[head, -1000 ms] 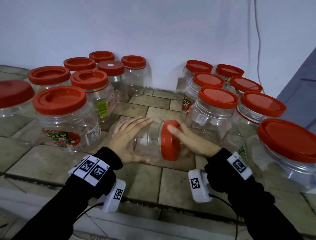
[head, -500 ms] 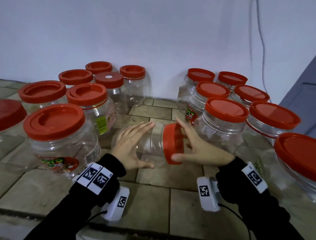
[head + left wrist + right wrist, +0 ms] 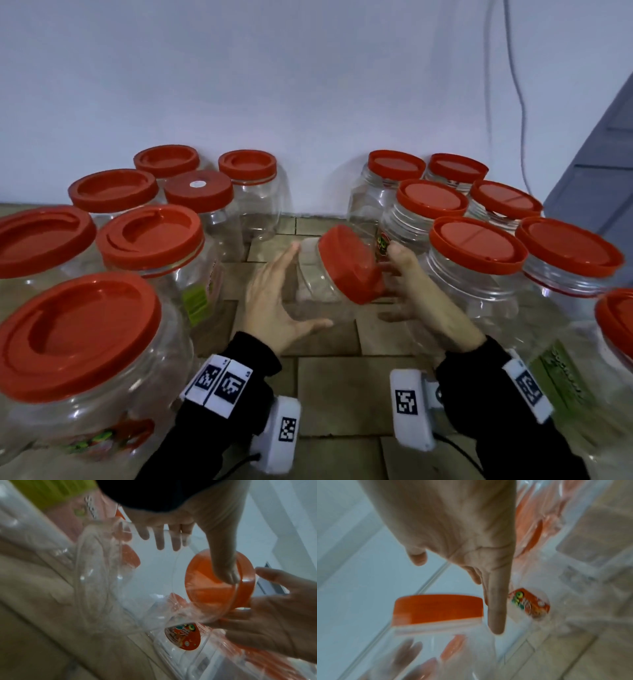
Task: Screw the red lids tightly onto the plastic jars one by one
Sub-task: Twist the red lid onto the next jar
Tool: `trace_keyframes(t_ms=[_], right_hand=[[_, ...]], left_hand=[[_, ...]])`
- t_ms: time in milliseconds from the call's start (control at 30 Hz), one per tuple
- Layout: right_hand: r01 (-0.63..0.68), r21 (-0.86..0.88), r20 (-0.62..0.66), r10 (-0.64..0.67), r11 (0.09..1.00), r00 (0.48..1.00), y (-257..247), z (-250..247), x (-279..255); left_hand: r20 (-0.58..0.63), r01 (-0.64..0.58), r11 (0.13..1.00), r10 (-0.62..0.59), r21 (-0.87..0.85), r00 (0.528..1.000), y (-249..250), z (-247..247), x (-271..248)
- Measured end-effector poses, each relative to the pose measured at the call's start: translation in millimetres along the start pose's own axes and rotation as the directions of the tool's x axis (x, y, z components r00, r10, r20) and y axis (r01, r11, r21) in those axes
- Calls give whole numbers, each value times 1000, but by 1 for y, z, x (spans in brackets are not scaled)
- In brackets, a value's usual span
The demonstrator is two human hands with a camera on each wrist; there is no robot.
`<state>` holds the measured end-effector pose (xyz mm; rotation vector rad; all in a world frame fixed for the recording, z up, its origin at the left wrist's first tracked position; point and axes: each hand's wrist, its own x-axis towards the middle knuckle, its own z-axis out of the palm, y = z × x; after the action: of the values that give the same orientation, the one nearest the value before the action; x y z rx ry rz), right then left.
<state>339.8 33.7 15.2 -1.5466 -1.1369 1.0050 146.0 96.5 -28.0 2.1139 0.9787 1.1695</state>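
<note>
A clear plastic jar (image 3: 313,284) with a red lid (image 3: 349,265) hangs tilted between my hands above the tiled floor, lid end raised towards me. My left hand (image 3: 274,301) lies along the jar's left side, fingers straight and thumb spread under it. My right hand (image 3: 407,287) is beside the lid with fingers extended behind its rim. In the left wrist view my thumb (image 3: 226,572) lies on the jar next to the lid (image 3: 214,588), and the right hand's palm (image 3: 274,615) faces it. The right wrist view shows a straight index finger (image 3: 496,608) beside the lid (image 3: 438,607).
Several capped jars stand in a group on the left (image 3: 147,240) and another on the right (image 3: 476,246), close to both arms. A big jar (image 3: 78,335) sits at my left elbow. A white wall, a hanging cable (image 3: 520,102) and a grey panel (image 3: 603,171) close the back.
The jar lay on its side on the floor; now it is lifted and tilted, lid end up. Both hands rose with it, and the right palm came off the lid face.
</note>
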Motion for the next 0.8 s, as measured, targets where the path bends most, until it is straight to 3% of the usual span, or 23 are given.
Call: trace_keyframes(t_ms=[133,233,367,600,800], right_hand=[[172,10,12,-172,985,985,4,16,10],[283,-7,11,-283,959,959,3,29,31],[338,-99,-91,-347,936,933,-2,43,80],[315,-166,-111,-335,935,936,-15,48,165],[287,-143,-137,-306,947,942,-16,50,209]], left_hand=[[-146,87,979,-115,-185,983,-12,19,18],[-136,137,928,-194,-346,972,-25,31,36],[-88,232,854,-305,-465,948,-45,45,73],[-92,297,820,-387,-490,918,-89,58,150],[-113,315,867,-383,-387,917,-117,68,188]])
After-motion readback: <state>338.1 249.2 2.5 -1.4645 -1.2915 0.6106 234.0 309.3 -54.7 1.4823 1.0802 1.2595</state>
